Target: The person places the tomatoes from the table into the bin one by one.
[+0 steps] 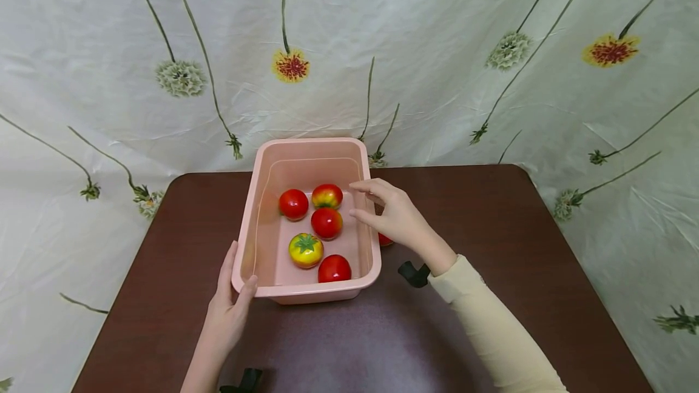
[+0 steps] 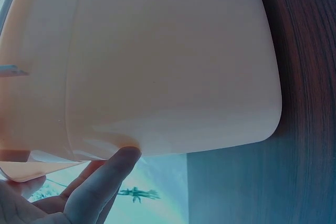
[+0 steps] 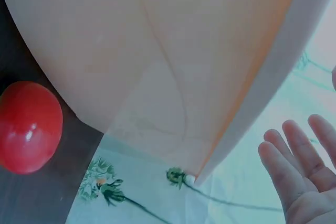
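A pink basin [image 1: 256, 223] sits mid-desk [image 1: 519, 241], holding five tomatoes [image 1: 326, 222]. The left hand [image 1: 226, 308] grips its near-left corner, thumb on the rim; the right hand [image 1: 395, 214] hovers with loose, empty fingers over the right rim. A sixth tomato [image 1: 384, 239] lies just outside that wall. The basin looks light and slightly flexible, the tomatoes smooth and apt to roll. Open desk flanks both sides.

— Where is the left hand [image 1: 226, 311]?
— Low and near the body, forearm bare, thumb up and curled over an edge, the other fingers [image 2: 100, 187] underneath it.
— And the right hand [image 1: 393, 214]?
— Farther forward, raised, in a cream sleeve [image 1: 491, 326]. Its fingers [image 3: 294, 156] are loosely spread and gently bent, holding nothing.
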`<move>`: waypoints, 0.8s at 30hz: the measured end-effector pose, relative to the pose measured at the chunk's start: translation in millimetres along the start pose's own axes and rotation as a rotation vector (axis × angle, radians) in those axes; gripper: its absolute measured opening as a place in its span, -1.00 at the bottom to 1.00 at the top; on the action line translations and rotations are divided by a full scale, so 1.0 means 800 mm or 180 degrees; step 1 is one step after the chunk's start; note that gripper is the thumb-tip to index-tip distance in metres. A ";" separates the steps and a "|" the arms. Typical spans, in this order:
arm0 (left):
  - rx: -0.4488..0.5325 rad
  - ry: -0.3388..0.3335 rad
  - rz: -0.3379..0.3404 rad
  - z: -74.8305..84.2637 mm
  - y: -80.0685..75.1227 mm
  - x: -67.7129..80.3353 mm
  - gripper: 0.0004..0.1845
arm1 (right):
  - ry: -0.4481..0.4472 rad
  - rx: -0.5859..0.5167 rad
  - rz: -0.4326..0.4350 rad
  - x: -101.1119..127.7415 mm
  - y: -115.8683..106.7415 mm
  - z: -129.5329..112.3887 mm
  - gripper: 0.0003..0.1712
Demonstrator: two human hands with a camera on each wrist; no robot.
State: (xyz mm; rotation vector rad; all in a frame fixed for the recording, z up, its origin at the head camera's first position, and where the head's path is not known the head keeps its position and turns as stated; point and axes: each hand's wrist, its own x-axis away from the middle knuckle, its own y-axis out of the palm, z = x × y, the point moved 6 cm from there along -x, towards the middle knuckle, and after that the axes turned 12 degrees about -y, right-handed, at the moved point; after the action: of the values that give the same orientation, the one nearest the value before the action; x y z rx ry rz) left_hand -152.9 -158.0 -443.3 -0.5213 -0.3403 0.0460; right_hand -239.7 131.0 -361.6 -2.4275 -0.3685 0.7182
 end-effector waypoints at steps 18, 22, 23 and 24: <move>-0.0008 -0.0068 -0.0039 0.000 0.000 0.001 -0.20 | 0.0408 -0.0387 0.0533 0.026 -0.036 0.044 -0.51; -0.0001 -0.0080 -0.0042 0.000 0.000 0.000 -0.19 | 0.0461 -0.0420 0.0576 0.031 -0.038 0.050 -0.50; 0.0001 -0.0086 -0.0046 0.000 0.000 0.000 -0.19 | 0.0474 -0.0431 0.0584 0.032 -0.038 0.052 -0.50; -0.0005 -0.0093 -0.0047 0.000 0.000 0.000 -0.19 | 0.0492 -0.0438 0.0587 0.033 -0.039 0.053 -0.49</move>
State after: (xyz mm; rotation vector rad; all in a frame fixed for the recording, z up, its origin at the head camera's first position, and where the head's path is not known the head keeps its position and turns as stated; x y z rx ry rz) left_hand -152.7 -157.9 -443.3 -0.5200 -0.3727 0.0392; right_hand -245.1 185.5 -383.4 -2.6526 -0.1373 0.5936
